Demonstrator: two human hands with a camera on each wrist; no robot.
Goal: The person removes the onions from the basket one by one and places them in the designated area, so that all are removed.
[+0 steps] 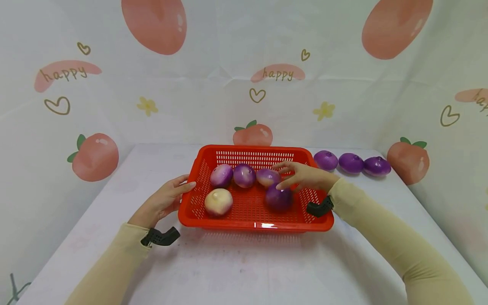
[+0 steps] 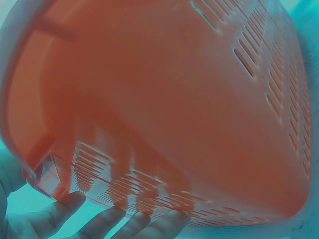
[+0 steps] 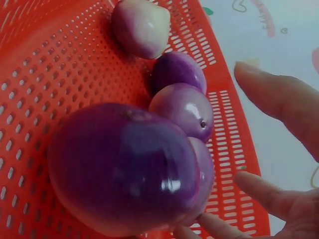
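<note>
Basket (image 1: 225, 225), red, slotted, centre of the frame on the white table (image 1: 244, 271). My left hand (image 1: 162, 201) grips its left end: thumb over the rim, fingers against the outer wall. My right hand (image 1: 303, 174) is over the right half, fingers spread, gripping nothing. Dark purple onion (image 1: 278, 199) is just below that hand, inside, right of centre; it's blurred, and from here I can't tell whether a fingertip touches it or whether it rests on the bottom. Three paler onions (image 1: 244, 176) line the back wall. Cream-topped onion (image 1: 218, 202) sits in the left half, in front of them. I also see three glossy onions (image 1: 351, 163) on the table, right of the frame, past the back right corner. Black mounts (image 1: 162, 237) on both wrists, tan sleeves (image 1: 354, 205). Backdrop (image 1: 213, 97) pale, printed with fruit, hearts and "happy".
</note>
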